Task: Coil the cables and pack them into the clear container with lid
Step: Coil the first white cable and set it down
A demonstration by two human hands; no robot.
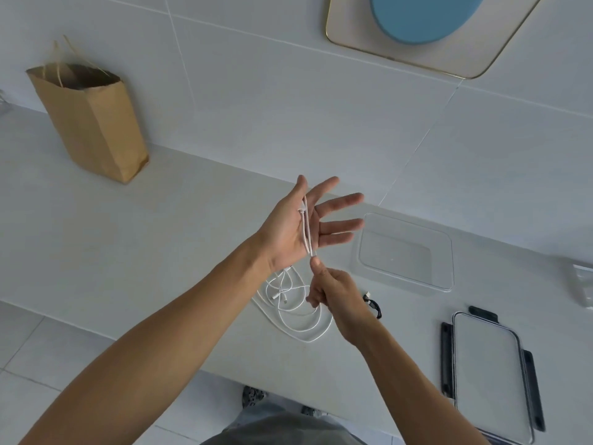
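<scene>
Right hand [333, 293] is pinching thin, limp white cable [306, 231], being wound across splayed left hand [301, 226]; light, best pinched near plug.

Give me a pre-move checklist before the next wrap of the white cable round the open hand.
1. Left hand flat, fingers spread as a former: ok.
2. White cable lying across the left palm: ok.
3. Right hand pinching the cable just below the palm: ok.
4. Slack on the table free of knots: cannot tell; the loops overlap.
5. Clear container open: ok, its lid lies apart beside it.
6. Black cable clear of the white loops: ok.
</scene>
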